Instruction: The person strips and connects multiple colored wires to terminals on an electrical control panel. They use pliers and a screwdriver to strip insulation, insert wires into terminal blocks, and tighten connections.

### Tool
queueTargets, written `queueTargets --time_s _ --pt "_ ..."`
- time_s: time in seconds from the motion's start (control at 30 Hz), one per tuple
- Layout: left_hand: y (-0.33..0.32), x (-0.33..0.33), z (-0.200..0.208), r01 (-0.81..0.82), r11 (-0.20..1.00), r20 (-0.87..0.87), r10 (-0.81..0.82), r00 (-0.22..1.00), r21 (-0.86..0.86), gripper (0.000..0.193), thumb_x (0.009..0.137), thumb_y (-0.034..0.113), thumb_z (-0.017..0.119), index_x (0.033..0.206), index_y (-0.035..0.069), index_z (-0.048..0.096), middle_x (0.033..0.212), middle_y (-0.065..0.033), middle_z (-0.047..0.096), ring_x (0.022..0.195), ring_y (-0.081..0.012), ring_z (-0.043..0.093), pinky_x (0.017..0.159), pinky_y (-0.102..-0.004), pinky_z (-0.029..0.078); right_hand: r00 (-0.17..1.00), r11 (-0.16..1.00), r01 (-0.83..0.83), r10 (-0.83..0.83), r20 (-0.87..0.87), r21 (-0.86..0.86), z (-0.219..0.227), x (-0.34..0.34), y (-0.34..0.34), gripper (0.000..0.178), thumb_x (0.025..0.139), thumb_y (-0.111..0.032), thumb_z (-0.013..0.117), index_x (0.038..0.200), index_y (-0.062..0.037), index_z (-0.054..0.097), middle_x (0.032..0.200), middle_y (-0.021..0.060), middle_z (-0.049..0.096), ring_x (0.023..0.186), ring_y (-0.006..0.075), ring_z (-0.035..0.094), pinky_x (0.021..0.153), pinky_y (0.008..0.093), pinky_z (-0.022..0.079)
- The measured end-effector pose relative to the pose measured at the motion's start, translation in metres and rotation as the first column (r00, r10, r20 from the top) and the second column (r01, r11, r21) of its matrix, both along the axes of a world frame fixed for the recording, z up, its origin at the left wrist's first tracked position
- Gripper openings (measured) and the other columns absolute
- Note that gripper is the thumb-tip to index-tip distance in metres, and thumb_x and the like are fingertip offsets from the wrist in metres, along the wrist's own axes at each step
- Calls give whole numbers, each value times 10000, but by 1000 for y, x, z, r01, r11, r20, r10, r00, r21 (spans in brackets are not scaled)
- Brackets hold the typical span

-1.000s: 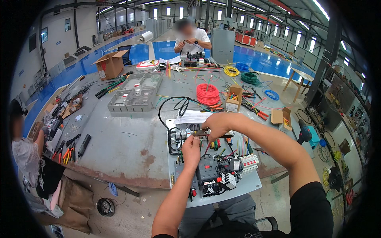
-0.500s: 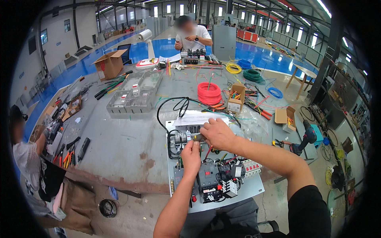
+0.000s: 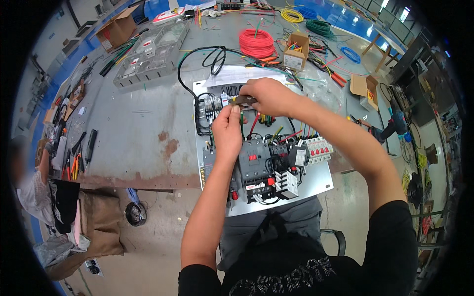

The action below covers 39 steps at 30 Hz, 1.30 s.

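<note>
A white mounting panel [image 3: 316,183] with electrical parts lies at the table's front edge. Over its far half my two hands meet. My right hand [image 3: 266,96] is closed around a short dark metal tool [image 3: 243,100] whose exact kind is partly hidden by the fingers. Just below the tool's tip, my left hand [image 3: 228,129] pinches with thumb and fingers; what lies between them is too small to make out. Close by are a row of terminal blocks [image 3: 211,104], a black circuit breaker [image 3: 253,160] with a red switch, and small white breakers [image 3: 319,150] with red levers.
Behind the panel lie paper sheets [image 3: 247,75], a red wire coil [image 3: 256,43] and a small carton [image 3: 296,52]. A grey divided tray [image 3: 153,54] stands far left. On the right are pliers [image 3: 338,79] and a cordless drill [image 3: 392,126]. A co-worker's sleeve [image 3: 34,192] shows at left.
My view has tipped downward, so the table and panel sit higher in the picture. Both hands stay together over the panel, the tool still in the right one.
</note>
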<state>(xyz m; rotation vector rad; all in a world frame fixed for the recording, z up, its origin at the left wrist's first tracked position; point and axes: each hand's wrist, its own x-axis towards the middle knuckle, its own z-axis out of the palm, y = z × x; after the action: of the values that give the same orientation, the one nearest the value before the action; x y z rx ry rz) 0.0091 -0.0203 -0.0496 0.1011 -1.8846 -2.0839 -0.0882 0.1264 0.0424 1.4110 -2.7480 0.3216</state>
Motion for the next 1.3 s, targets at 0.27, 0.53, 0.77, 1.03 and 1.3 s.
queueTargets --time_s 0.27,0.53,0.77,1.03,1.3 --pt "3 3 -2 -30 999 -46 29 999 -16 282 1090 230 540 1073 4 709 779 -3 627 732 -85 559 687 -270 463 703 252 606 274 656 -755 77 -64 45 307 1050 -121 578 1283 79 576 1277 205 670 1106 263 733 890 332 641" --pt "3 9 9 -122 990 -108 113 988 -76 331 1109 250 502 1136 -29 677 900 -55 722 840 -111 645 767 -275 478 695 633 564 -18 719 -530 19 -25 96 277 1043 -133 599 1278 12 601 1135 105 699 982 213 751 817 316 632" --pt "6 19 19 -224 965 -171 200 965 -137 296 1102 212 517 1079 -38 674 936 -80 747 886 -137 675 829 -292 506 623 671 576 10 782 -467 -55 -5 133 233 1038 -84 605 1244 25 612 1045 95 711 869 173 730 770 339 635" --pt "-13 26 197 -539 841 -678 416 606 35 247 1113 157 500 1101 -43 644 997 -118 716 930 -197 691 930 -357 560 614 595 632 5 789 -496 -69 -11 158 255 1033 -102 617 1252 27 625 1022 87 692 876 185 745 748 318 634" --pt "-156 116 162 -701 710 -492 635 596 68 313 1095 219 479 1094 -36 660 877 -64 614 810 -162 631 813 -331 565 672 485 582 165 722 -652 -34 1 154 276 1026 -156 633 1224 36 618 1038 84 704 908 175 740 733 297 618"
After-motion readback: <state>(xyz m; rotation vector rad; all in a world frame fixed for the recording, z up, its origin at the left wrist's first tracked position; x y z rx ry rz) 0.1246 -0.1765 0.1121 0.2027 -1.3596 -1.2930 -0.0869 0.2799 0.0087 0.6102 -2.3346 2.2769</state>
